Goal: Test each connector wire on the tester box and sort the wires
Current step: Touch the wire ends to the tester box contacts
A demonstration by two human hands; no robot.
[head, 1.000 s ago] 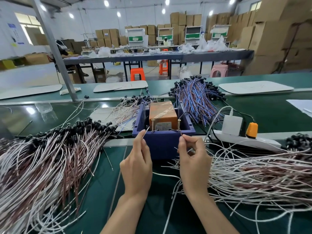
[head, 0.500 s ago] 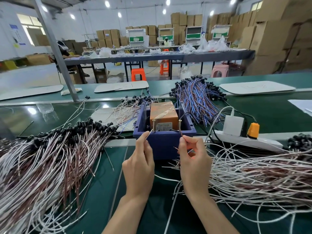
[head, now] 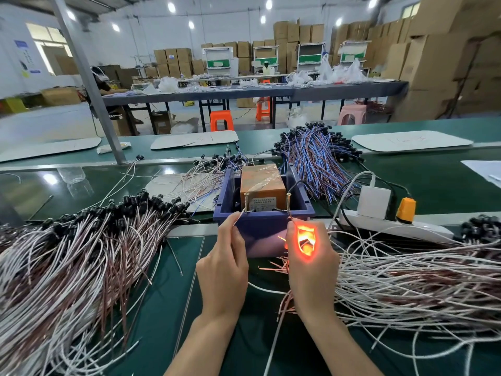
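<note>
The tester box [head: 261, 191], orange-brown and taped, sits in a blue tray [head: 264, 230] with two brass screws standing at its front. My left hand [head: 223, 270] pinches one white wire end against the left screw. My right hand [head: 311, 263] pinches the other end at the right screw and cups the wire's lamp, which glows bright orange [head: 305, 239] through my fingers. A large pile of white and brown wires with black connectors [head: 81, 253] lies to the left. Another such pile [head: 406, 278] spreads out to the right.
Blue and brown wires [head: 315, 158] are heaped behind the tray. A white power strip [head: 393, 226] with a white adapter and an orange plug lies to the right. A small loose bunch of wires [head: 200, 180] lies behind the tray on the left. A slanted metal post [head: 89, 85] rises at the back left.
An orange glow has lit up inside my right hand; no light showed earlier. Both hands stay at the two screws, hardly moved.
</note>
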